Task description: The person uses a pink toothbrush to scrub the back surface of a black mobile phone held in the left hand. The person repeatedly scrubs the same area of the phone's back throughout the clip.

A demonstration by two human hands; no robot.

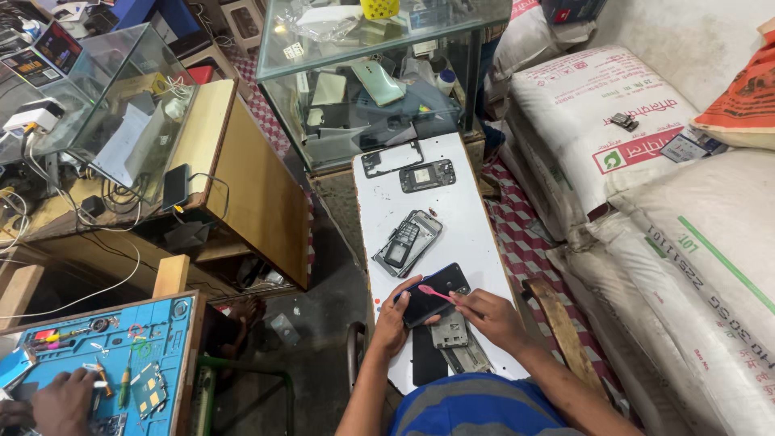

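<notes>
Two hands are working at the near end of the white table. We are gripping the dark phone with our left hand, its fingers curling closed around the lower left edge. The phone's long axis is running diagonally, from lower left by the left hand up to the right. We are pinching a thin pink tool in the closed fingers of our right hand; the tool is pointing up and left, its tip lying over the phone's face. The right hand is sitting just right of the phone, so the tool is crossing the long axis. A grey phone frame is lying just below, between both hands.
</notes>
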